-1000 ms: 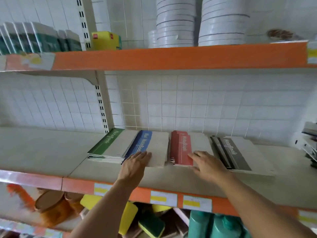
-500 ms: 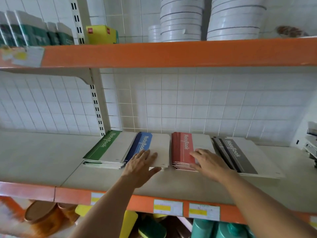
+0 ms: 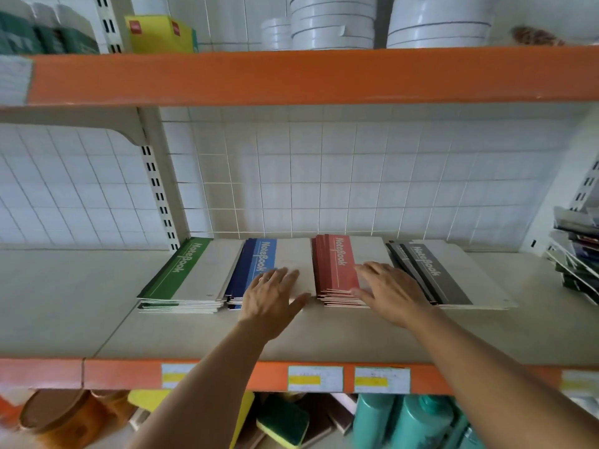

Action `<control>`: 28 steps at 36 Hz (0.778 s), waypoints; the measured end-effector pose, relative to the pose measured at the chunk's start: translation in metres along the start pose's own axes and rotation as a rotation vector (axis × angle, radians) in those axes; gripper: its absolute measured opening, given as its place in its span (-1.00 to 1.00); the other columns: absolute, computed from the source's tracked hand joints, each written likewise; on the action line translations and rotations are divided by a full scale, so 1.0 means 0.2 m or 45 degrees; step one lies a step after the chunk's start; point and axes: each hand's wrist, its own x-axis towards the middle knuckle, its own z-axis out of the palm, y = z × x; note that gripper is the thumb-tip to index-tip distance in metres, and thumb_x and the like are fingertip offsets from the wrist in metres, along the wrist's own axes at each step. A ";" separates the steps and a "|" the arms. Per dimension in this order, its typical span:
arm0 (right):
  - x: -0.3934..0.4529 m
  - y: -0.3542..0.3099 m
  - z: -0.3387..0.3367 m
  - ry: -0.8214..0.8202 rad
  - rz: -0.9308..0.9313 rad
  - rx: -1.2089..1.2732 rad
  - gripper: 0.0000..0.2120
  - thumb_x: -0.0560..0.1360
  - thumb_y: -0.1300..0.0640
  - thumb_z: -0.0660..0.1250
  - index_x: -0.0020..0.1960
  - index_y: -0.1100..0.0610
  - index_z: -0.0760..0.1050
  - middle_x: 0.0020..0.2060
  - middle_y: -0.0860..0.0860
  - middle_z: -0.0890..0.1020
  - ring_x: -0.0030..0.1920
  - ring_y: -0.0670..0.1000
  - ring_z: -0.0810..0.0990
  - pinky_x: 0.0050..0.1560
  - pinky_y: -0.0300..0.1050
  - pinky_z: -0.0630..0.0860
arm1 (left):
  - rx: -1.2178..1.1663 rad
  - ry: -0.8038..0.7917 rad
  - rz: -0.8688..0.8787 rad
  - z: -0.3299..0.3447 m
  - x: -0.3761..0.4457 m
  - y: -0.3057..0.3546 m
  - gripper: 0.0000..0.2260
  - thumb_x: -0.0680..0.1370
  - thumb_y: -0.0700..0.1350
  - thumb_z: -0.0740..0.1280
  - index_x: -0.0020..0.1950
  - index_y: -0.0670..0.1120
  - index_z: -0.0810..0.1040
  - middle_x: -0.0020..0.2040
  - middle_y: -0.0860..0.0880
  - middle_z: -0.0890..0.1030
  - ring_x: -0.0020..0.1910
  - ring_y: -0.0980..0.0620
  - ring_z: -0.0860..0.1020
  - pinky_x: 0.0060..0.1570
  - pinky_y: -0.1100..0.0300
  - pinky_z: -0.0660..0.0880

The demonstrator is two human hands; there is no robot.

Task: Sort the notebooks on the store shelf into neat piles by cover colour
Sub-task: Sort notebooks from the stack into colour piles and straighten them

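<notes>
Head view: 4 colour piles sit in a row on the beige shelf [image 3: 97,303]. From 9 to 3 o'clock they run: green-spined notebook pile [image 3: 191,277], blue-spined notebook pile [image 3: 259,264], red-spined notebook pile [image 3: 337,267], grey-spined notebook pile [image 3: 431,273]. The left hand [image 3: 272,296] lies flat with straight fingers on the blue pile, and the right hand [image 3: 385,290] lies flat on the red. Sorting looks done; only squaring the edges is left.

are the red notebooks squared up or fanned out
Fanned out: the red pile shows staggered spine and front edges under the flat right hand.

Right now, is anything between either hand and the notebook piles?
Nothing visible. The left hand lies flat on the blue pile; the right hand lies flat on the red pile.
</notes>
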 end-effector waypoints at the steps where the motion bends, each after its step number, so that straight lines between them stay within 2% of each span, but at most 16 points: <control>1: -0.02 0.00 0.00 0.015 0.005 -0.003 -0.45 0.60 -0.22 0.05 0.49 0.04 0.19 0.42 -0.01 0.35 0.35 0.02 0.38 0.31 -0.06 0.37 | -0.013 -0.009 0.005 0.00 0.00 0.02 -0.31 0.53 0.39 -0.19 0.53 0.05 0.16 0.52 0.02 0.23 0.50 0.01 0.15 0.44 0.12 0.09; 3: -0.06 0.01 0.00 0.028 0.002 -0.011 -0.47 0.60 -0.20 0.04 0.47 0.05 0.21 0.38 -0.01 0.39 0.31 0.02 0.41 0.26 -0.08 0.37 | -0.019 0.005 0.024 0.00 -0.01 0.06 -0.46 0.61 0.25 -0.03 0.53 0.04 0.17 0.51 0.01 0.25 0.49 0.01 0.17 0.43 0.12 0.10; 8: -0.20 0.06 -0.04 0.008 0.035 -0.007 -0.49 0.61 -0.17 0.05 0.48 0.05 0.20 0.39 0.00 0.39 0.34 0.03 0.41 0.25 -0.09 0.36 | -0.032 0.016 0.049 -0.01 -0.06 0.20 -0.51 0.63 0.20 0.01 0.50 0.02 0.25 0.47 0.02 0.33 0.45 0.01 0.26 0.38 0.14 0.18; 11: -0.30 0.14 -0.06 -0.006 0.066 0.007 -0.50 0.62 -0.15 0.07 0.49 0.04 0.19 0.42 0.00 0.37 0.35 0.04 0.39 0.26 -0.09 0.36 | -0.039 0.033 0.073 0.00 -0.09 0.30 -0.49 0.61 0.23 0.00 0.45 0.01 0.35 0.42 0.02 0.40 0.41 0.01 0.33 0.34 0.14 0.23; 14: -0.43 0.24 -0.07 0.012 0.107 0.035 -0.50 0.61 -0.15 0.08 0.49 0.01 0.21 0.42 -0.01 0.37 0.36 0.05 0.40 0.27 -0.09 0.35 | -0.070 0.054 0.075 0.00 -0.12 0.44 -0.38 0.53 0.30 -0.10 0.34 0.00 0.48 0.31 -0.01 0.51 0.32 -0.04 0.44 0.28 0.11 0.32; 18: -0.63 0.39 -0.12 0.053 0.139 0.014 -0.52 0.61 -0.15 0.08 0.48 0.00 0.23 0.41 -0.02 0.39 0.35 0.04 0.39 0.29 -0.09 0.32 | -0.071 0.161 0.064 -0.02 -0.17 0.63 -0.50 0.52 0.21 0.04 0.09 -0.06 0.64 0.05 -0.08 0.65 0.08 -0.12 0.61 0.06 0.00 0.53; 22: -0.84 0.57 -0.19 0.046 0.141 -0.022 -0.52 0.62 -0.14 0.06 0.48 0.02 0.22 0.41 -0.02 0.38 0.38 0.03 0.36 0.35 -0.09 0.29 | -0.062 0.154 0.067 -0.04 -0.22 0.85 -0.48 0.52 0.21 0.03 0.13 -0.07 0.62 0.12 -0.10 0.63 0.13 -0.14 0.59 0.08 -0.02 0.51; 28: -1.12 0.84 -0.28 0.032 0.188 -0.078 -0.50 0.62 -0.16 0.02 0.49 0.03 0.20 0.41 -0.02 0.39 0.36 0.03 0.38 0.34 -0.11 0.28 | -0.080 0.212 0.123 -0.11 -0.28 1.22 -0.49 0.52 0.21 0.03 0.10 -0.07 0.63 0.09 -0.08 0.64 0.11 -0.12 0.59 0.08 0.01 0.51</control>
